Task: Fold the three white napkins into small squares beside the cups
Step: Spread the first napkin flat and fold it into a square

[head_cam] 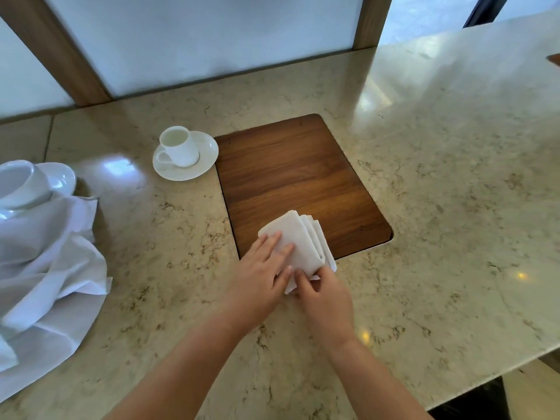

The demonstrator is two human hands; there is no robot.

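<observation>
A white napkin (298,239), folded into a small thick rectangle, lies on the near corner of a wooden inlay panel (297,174). My left hand (262,274) presses flat on its left part with straight fingers. My right hand (322,294) pinches the napkin's near edge between curled fingers and thumb. A white cup on a saucer (181,150) stands at the panel's far left corner. A second white cup (21,184) with a saucer sits at the left edge. Loose, unfolded white napkins (45,277) lie heaped in front of it.
The marble counter (439,207) runs wide to the right, and its near right edge drops to the floor. A frosted glass wall with wooden posts (69,56) closes the far side. A brown object (554,59) shows at the far right edge.
</observation>
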